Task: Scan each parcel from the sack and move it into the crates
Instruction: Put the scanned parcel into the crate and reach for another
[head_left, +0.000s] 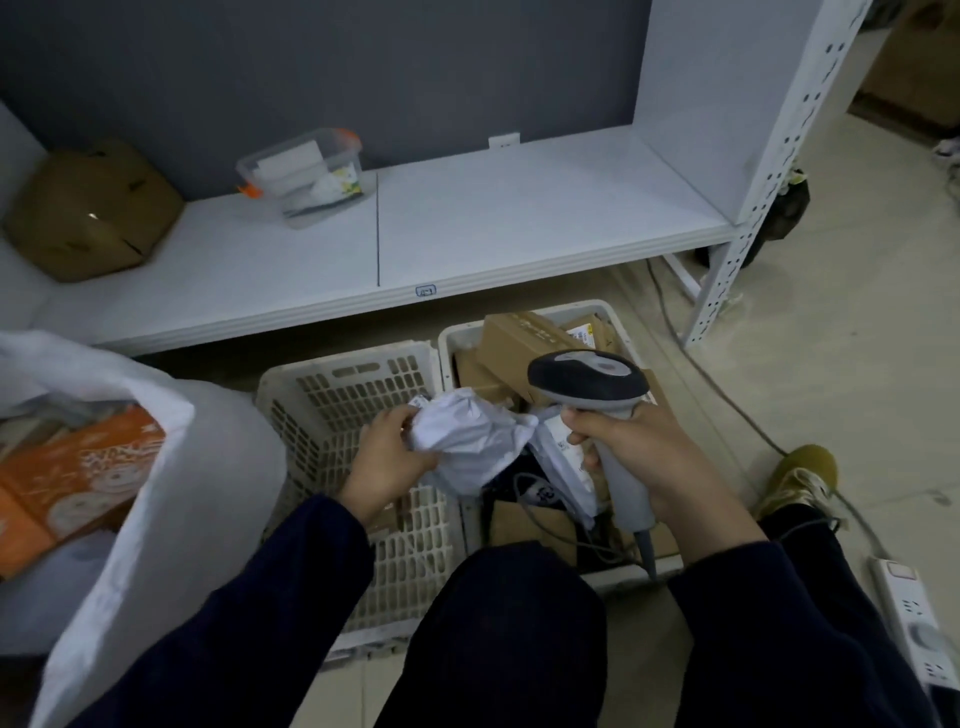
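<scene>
Left hand (387, 457) has its fingers curled round one bunched end of the parcel (472, 441), a pale grey poly mailer. It hangs in the air above the slotted crate (332, 384), over the edge that meets the second crate (457, 332). Right hand (639, 457) is wrapped firmly round the handle of the scanner (589, 384), whose head is tipped down just past the parcel's other end, out over the second crate. That mailer looks soft and light. It is crumpled and folds on itself, so I'd expect it to sag, and the film is probably slick. A whole-hand grip on a gathered end, as the left hand has now, looks like the safest hold. I can't tell what is inside. A printed label (563, 447) shows on the stretch nearest the scanner, and that face likely needs pulling flat to read. The second crate touches the slotted crate's side and holds cardboard boxes (519, 338). On the slotted crate's opposite side stands the sack (171, 493), mouth open, with orange boxes (88, 467) inside.
</scene>
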